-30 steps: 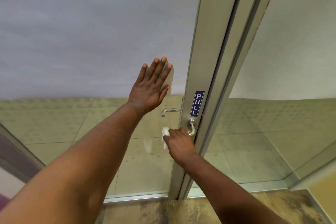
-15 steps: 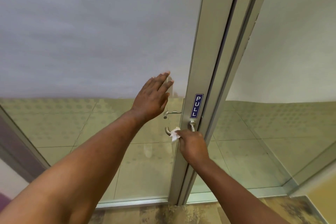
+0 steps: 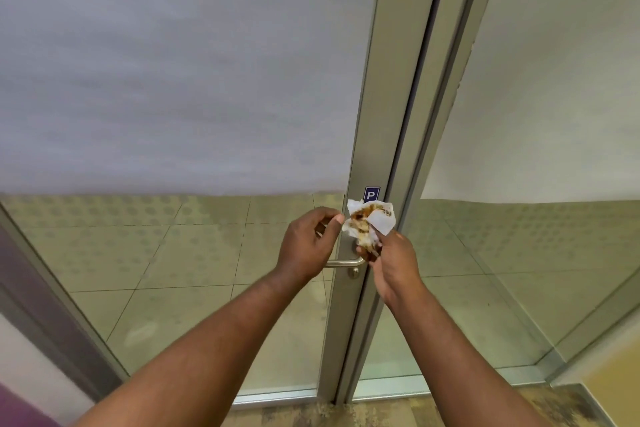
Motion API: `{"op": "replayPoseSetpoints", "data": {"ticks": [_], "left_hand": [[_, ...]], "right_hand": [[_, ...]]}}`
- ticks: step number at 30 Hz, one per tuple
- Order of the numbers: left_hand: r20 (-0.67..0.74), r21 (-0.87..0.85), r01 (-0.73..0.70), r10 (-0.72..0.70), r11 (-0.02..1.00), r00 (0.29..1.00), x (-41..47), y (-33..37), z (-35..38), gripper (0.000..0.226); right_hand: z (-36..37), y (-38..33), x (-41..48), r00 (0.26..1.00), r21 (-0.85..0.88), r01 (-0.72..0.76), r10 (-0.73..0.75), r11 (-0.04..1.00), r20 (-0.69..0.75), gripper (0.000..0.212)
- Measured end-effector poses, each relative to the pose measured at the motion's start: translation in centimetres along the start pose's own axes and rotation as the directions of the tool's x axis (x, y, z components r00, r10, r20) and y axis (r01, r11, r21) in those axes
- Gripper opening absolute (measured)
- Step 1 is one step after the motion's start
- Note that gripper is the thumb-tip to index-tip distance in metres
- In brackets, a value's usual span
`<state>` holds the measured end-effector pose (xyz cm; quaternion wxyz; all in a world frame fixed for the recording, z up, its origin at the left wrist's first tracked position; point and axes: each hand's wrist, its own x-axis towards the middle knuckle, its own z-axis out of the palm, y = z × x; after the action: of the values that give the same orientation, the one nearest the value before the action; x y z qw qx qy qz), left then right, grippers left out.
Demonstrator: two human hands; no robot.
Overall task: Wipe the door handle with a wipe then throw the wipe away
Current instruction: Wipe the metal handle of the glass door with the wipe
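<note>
A white wipe [image 3: 375, 221] smeared with brown stains is held up in front of the door frame. My right hand [image 3: 393, 262] grips its lower end. My left hand [image 3: 306, 244] pinches the wipe's left corner with thumb and fingertips. Just below and between the two hands, the silver lever door handle [image 3: 343, 262] sticks out leftward from the aluminium door frame [image 3: 372, 135]. The wipe hangs above the handle without touching it. The wipe covers most of a blue PULL sticker [image 3: 371, 193].
The glass door [image 3: 173, 80] has a frosted upper part and clear lower glass showing a green tiled floor [image 3: 194, 253]. A second glass panel [image 3: 536, 114] stands to the right. A purple wall edge [image 3: 20, 288] is at the far left. Worn flooring [image 3: 346, 414] lies underfoot.
My right hand lifted the wipe off the handle and turned it, showing brown stains. My left hand came off the glass and took hold of the wipe's corner. The handle is now uncovered.
</note>
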<state>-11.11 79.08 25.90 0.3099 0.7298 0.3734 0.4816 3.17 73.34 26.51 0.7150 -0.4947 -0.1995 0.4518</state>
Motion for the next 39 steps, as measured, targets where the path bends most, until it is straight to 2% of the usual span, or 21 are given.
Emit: {"op": "replayPoseSetpoints", "data": {"ticks": [2, 4, 7, 9, 11, 13, 15, 18, 20, 22, 25, 27, 33, 36, 39], "left_hand": [[0.012, -0.098, 0.007, -0.006, 0.995, 1.000, 0.3, 1.2, 0.3, 0.037], [0.031, -0.168, 0.046, -0.042, 0.985, 0.999, 0.7, 2.0, 0.6, 0.039], [0.010, -0.163, 0.105, -0.105, 0.981, 0.994, 1.3, 2.6, 1.0, 0.019], [-0.027, -0.197, 0.143, -0.151, 0.970, 0.988, 1.5, 2.8, 1.2, 0.009], [-0.031, -0.247, 0.179, -0.193, 0.952, 0.981, 1.5, 2.7, 1.3, 0.009], [-0.008, -0.300, 0.182, -0.193, 0.936, 0.981, 1.3, 2.8, 1.3, 0.014], [0.065, -0.365, 0.206, -0.196, 0.908, 0.978, 1.2, 2.9, 1.4, 0.023], [0.121, -0.327, 0.279, -0.252, 0.903, 0.960, 1.4, 3.0, 1.7, 0.040], [0.082, -0.311, 0.299, -0.289, 0.902, 0.954, 1.8, 3.0, 1.7, 0.027], [0.061, -0.312, 0.304, -0.300, 0.900, 0.952, 2.0, 2.9, 1.5, 0.013], [0.022, -0.329, 0.307, -0.318, 0.893, 0.948, 2.0, 2.8, 1.2, 0.011], [-0.017, -0.352, 0.312, -0.340, 0.882, 0.940, 2.0, 2.9, 1.1, 0.010], [-0.057, -0.434, 0.316, -0.376, 0.844, 0.925, 2.7, 3.4, 1.0, 0.010], [-0.074, -0.439, 0.311, -0.379, 0.843, 0.922, 3.0, 3.7, 0.8, 0.011], [-0.097, -0.436, 0.304, -0.380, 0.847, 0.920, 2.9, 3.6, 0.8, 0.010]], "right_hand": [[0.4, -0.7, -0.3, 1.000, -0.004, 0.004, -0.004, 1.000, 0.025, 0.024], [0.8, -1.2, -0.6, 0.999, -0.034, 0.007, -0.006, 0.999, 0.035, 0.023], [0.9, -1.6, -0.9, 0.997, -0.068, 0.037, -0.032, 0.997, 0.077, 0.019], [0.9, -1.6, -0.7, 0.993, -0.174, 0.118, -0.111, 0.978, 0.048, 0.014], [0.8, -1.5, -0.3, 0.964, -0.364, 0.241, -0.266, 0.899, -0.017, 0.005], [0.9, -1.4, -0.2, 0.913, -0.497, 0.338, -0.408, 0.799, -0.034, 0.011], [0.9, -1.5, -0.4, 0.865, -0.604, 0.405, -0.501, 0.687, 0.010, 0.017], [0.7, -1.6, -0.8, 0.821, -0.683, 0.468, -0.561, 0.561, 0.101, 0.017], [0.5, -1.8, -0.9, 0.817, -0.647, 0.504, -0.559, 0.572, 0.142, 0.017], [0.2, -1.8, -0.9, 0.844, -0.565, 0.494, -0.521, 0.661, 0.128, 0.019], [-0.4, -2.1, -0.6, 0.897, -0.379, 0.433, -0.433, 0.818, 0.088, 0.025], [-0.9, -2.3, -0.5, 0.914, -0.313, 0.403, -0.393, 0.860, 0.096, 0.030], [-1.3, -2.4, -0.9, 0.915, -0.302, 0.401, -0.361, 0.865, 0.182, 0.040], [-1.6, -2.3, -1.0, 0.895, -0.356, 0.445, -0.390, 0.822, 0.217, 0.036], [-1.3, -2.2, -1.0, 0.896, -0.364, 0.444, -0.411, 0.819, 0.169, 0.028]]}}
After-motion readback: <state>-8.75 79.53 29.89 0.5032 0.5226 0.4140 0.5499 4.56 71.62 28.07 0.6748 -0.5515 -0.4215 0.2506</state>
